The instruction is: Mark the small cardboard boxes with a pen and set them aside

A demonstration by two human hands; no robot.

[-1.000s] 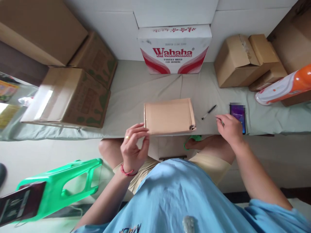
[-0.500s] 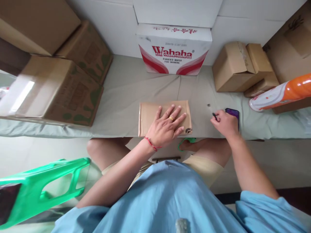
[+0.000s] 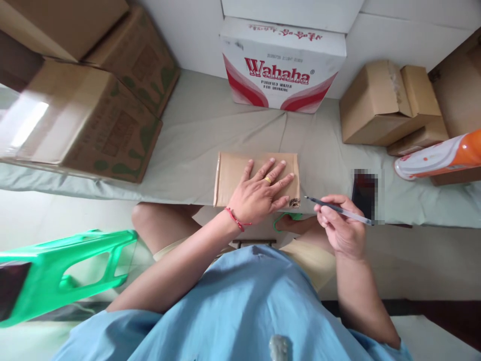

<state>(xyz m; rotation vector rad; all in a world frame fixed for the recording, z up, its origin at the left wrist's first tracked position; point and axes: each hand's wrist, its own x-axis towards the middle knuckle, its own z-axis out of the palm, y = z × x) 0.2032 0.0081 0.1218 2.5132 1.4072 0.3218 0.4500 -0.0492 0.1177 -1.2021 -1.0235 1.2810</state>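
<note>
Packet [image 3: 227, 175], one, lies under left grip [image 3: 257, 196]; right grip [image 3: 346, 236] holds one pen [image 3: 344, 211].

Your cardboard packet [image 3: 228, 175] looks matt, the cloth [image 3: 195, 130] beneath it creased; right of it, your pen [image 3: 355, 216] is smooth plastic.

From my station I observe a worktop [image 3: 319, 128] draped in a grey-green cloth [image 3: 188, 150]. Along its front edge lies a flat cardboard package [image 3: 229, 173]; right of this, a dark, blurred device [image 3: 364, 193]. A red-and-white carton [image 3: 280, 75] stands at the rear, brown cartons [image 3: 112, 130] at left, smaller boxes [image 3: 376, 108] and an orange-and-white bottle [image 3: 439, 156] at right.
</note>
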